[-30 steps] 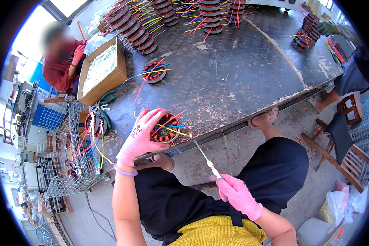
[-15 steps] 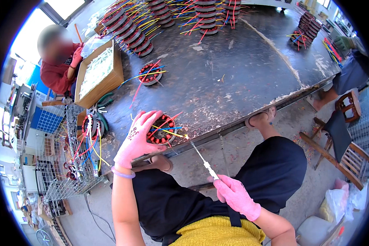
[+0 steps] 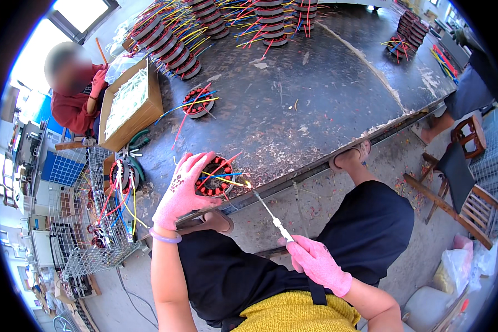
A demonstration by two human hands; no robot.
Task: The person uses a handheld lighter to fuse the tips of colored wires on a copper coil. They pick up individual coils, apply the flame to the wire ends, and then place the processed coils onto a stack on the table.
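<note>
My left hand (image 3: 183, 187), in a pink glove, grips the left side of a motor stator (image 3: 220, 190) at the table's near edge. This ring has red-edged windings, and red, blue and yellow leads cross over it. A soldering iron (image 3: 270, 214) with a long thin metal shaft and a white collar is in my right hand (image 3: 318, 264), also pink-gloved, its fingers wrapped round the handle. The iron's tip glows bright at the end of the yellow lead (image 3: 227, 180); whether they touch is hard to tell.
Another stator (image 3: 198, 103) lies farther up the dark table (image 3: 293, 122). Tall stator stacks (image 3: 174, 52) stand at the back. Left are a cardboard box (image 3: 135, 119) of white pieces, green-handled pliers (image 3: 140, 141) and wired stators (image 3: 124, 174). A co-worker (image 3: 74, 94) sits beyond the box.
The whole view has shifted slightly. Both hands keep their grips, and the iron's tip stays by the yellow lead's end, with its glow a little changed.
</note>
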